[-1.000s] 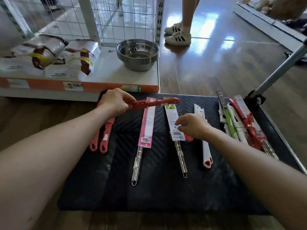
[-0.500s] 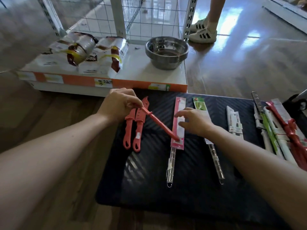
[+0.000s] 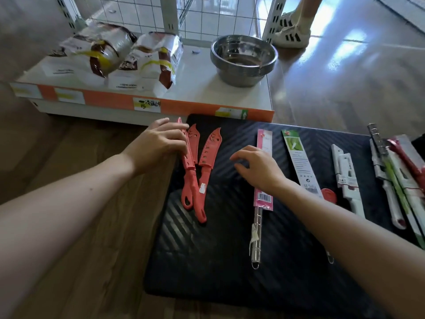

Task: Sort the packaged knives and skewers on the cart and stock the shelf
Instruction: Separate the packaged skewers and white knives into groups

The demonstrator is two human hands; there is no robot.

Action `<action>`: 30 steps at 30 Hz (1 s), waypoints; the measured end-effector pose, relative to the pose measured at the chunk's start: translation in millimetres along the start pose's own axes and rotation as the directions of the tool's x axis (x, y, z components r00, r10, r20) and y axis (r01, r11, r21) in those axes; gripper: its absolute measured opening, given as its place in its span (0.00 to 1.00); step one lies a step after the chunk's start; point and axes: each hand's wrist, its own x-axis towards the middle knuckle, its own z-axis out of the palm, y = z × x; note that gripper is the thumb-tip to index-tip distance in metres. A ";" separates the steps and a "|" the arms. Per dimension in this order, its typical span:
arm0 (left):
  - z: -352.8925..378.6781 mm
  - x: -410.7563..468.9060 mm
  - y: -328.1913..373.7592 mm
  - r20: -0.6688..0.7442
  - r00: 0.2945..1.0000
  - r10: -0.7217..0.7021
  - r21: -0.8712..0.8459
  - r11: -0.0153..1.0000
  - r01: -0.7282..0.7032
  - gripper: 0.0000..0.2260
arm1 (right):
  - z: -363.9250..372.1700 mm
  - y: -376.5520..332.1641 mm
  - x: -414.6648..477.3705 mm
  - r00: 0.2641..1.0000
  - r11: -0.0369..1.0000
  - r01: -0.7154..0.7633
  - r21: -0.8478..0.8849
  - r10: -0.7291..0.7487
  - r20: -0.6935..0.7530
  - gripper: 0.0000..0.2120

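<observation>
The left hand (image 3: pixel 158 146) has its fingers (image 3: pixel 178 134) stretched nearly straight, laid along the sheathed blade of the outermost red knife (image 3: pixel 186 164). They press on it rather than wrap it. That knife lies lengthwise away from the person, tip toward the shelf (image 3: pixel 197 93) and handle back toward the wrist. Just right of those fingers two more red knives (image 3: pixel 208 153) lie the same way, tips fanned apart and handles crossing, all at the left edge of the cart (image 3: pixel 207 261).

Half a second ago the left hand held this knife slanted across toward the pink skewer pack (image 3: pixel 264 141), with only two knives lying. Now all three are down together.

The right hand (image 3: pixel 261 169) hangs with loosely bent fingers, holding nothing, and has shifted left off the packs, its wrist crossing the pink one. That pack and the green skewer pack (image 3: pixel 296 155) beyond it also run lengthwise, metal loops nearest the person. Farther right lies a white knife (image 3: pixel 348 180).
</observation>
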 end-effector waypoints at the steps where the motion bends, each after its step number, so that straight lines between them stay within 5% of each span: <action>1: 1.9 3.4 0.4 -0.016 1.000 0.019 0.021 1.000 -0.019 0.11 | 2.0 -0.1 0.2 1.000 1.000 -0.005 0.003 0.005 0.001 0.11; 8: 20.3 22.3 2.6 -0.011 0.999 0.039 0.036 0.999 -0.039 0.16 | 9.4 -2.8 1.5 1.000 0.997 -0.017 -0.074 0.018 0.015 0.12; 15: 34.8 25.4 1.4 0.060 0.971 -0.231 -0.112 0.965 0.237 0.12 | 12.6 -7.8 4.3 1.000 0.993 -0.023 -0.115 0.025 0.014 0.13; 24: 39.3 27.2 -0.9 0.380 0.807 -0.452 -0.139 0.835 0.533 0.32 | 3.8 -0.7 -0.6 0.999 0.992 -0.035 -0.121 0.034 -0.008 0.14; 30: 20.5 44.4 14.9 0.365 0.719 -0.591 -0.070 0.753 0.654 0.27 | -12.1 4.3 -4.0 0.996 0.980 -0.084 -0.180 0.081 -0.024 0.17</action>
